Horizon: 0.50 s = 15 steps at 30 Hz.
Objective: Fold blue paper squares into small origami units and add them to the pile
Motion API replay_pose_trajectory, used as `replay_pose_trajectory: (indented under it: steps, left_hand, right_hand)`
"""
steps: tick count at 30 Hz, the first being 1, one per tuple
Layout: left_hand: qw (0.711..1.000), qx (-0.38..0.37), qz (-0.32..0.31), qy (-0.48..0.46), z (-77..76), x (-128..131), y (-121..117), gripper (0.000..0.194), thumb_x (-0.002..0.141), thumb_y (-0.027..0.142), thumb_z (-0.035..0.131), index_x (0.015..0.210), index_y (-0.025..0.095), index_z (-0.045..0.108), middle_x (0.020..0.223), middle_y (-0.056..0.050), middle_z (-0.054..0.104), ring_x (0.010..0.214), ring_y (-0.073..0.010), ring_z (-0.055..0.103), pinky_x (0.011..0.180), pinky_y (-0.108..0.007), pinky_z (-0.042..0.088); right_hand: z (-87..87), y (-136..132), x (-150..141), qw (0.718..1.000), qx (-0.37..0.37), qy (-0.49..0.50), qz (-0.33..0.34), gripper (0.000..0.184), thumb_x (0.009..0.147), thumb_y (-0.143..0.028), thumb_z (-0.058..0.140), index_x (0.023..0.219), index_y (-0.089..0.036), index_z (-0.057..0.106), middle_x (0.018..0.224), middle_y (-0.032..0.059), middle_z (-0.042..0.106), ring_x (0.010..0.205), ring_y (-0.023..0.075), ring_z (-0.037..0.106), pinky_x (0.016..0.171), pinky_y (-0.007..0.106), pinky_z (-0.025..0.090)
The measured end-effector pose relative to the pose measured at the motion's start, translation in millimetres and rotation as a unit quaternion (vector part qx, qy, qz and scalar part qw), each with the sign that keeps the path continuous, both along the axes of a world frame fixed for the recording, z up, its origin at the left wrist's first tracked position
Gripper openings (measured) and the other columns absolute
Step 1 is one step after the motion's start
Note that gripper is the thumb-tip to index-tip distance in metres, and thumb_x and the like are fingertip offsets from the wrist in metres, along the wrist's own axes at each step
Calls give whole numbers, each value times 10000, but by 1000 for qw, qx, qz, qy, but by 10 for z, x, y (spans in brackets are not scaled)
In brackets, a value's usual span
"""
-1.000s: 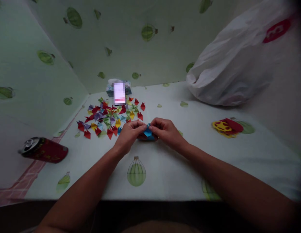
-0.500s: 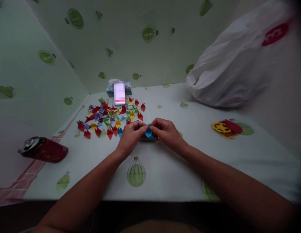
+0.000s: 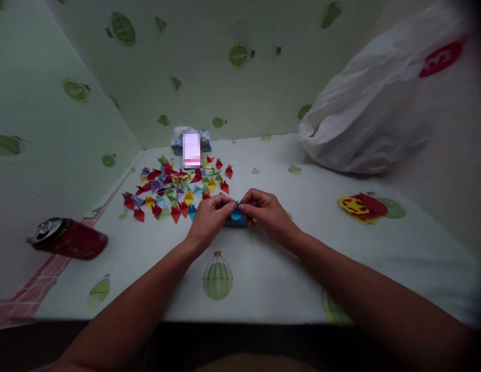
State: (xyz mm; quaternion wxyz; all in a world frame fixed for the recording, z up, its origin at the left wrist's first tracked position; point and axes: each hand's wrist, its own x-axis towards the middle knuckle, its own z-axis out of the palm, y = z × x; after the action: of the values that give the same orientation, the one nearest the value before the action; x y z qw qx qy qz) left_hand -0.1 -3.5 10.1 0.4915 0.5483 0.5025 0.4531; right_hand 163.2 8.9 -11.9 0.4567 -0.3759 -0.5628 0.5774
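Note:
A small blue folded paper piece [image 3: 236, 215] is pinched between both hands just above the white table [image 3: 264, 268]. My left hand [image 3: 210, 218] grips its left side with curled fingers. On the paper's right side my right hand [image 3: 264, 212] is closed, thumb and fingertips pressed together. A heap of small folded paper pieces [image 3: 174, 188] in red, yellow, purple, green and blue lies just beyond my left hand.
A red drink can [image 3: 68, 239] lies on its side at the left. A small box [image 3: 191, 145] stands at the back by the wall. A big white plastic bag [image 3: 380, 103] fills the right rear. Red and yellow paper [image 3: 362, 205] lies at right.
Both hands have pressed closer together on the blue paper, which shows less between the fingers. The view shifted slightly; the arms stayed in place.

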Motion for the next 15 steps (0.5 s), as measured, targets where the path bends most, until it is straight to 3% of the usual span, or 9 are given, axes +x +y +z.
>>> replay_pose_trajectory:
  steps: [15]
  left_hand:
    - [996,12,-24,85,52,-39,3,198,761,351,697,710,159,700,654,-7,618,608,-126,504,594,-256,376]
  right_hand:
    - [32,-8,10,1000,-1,-27,8,215,770,-362,679,742,-200,542,574,-52,545,485,101,515,489,251,405]
